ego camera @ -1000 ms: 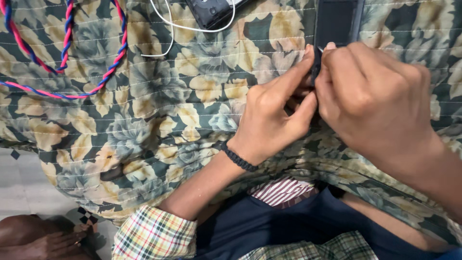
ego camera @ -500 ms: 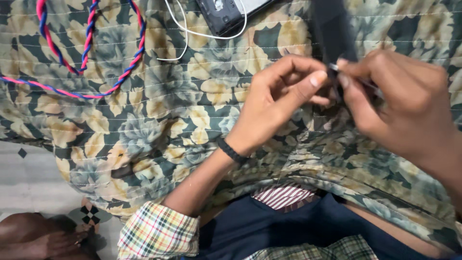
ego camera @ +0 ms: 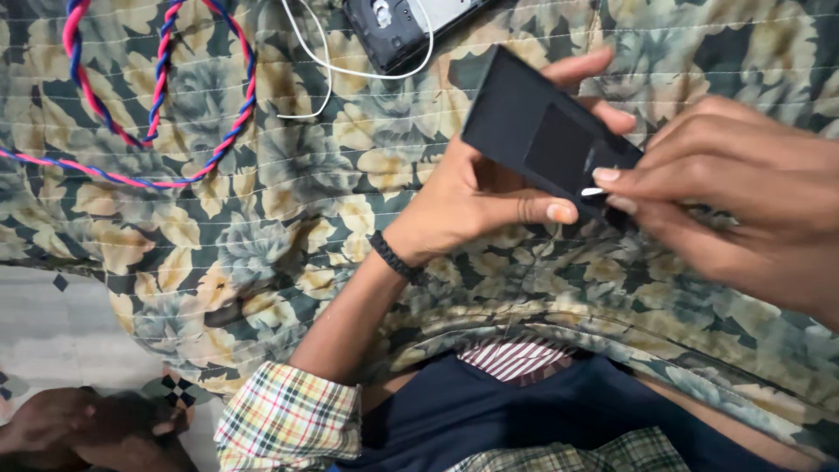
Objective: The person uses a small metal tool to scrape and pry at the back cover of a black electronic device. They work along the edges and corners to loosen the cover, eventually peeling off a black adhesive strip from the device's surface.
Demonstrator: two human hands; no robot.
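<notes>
Fingers of the left hand (ego camera: 476,197) are clamping a dark flat case (ego camera: 546,144) mid-frame; right hand (ego camera: 743,205), fingertips together, is pinching a small white sliver (ego camera: 592,191).

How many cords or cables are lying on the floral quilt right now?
2. A pink-and-blue braided cord loops at the top left; a thin white cable curves beside the dark device at the top centre. Others may lie outside the frame.

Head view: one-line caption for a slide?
Left hand holds a flat black panel over a floral quilt while the right hand pinches a small white piece at its edge.
</notes>
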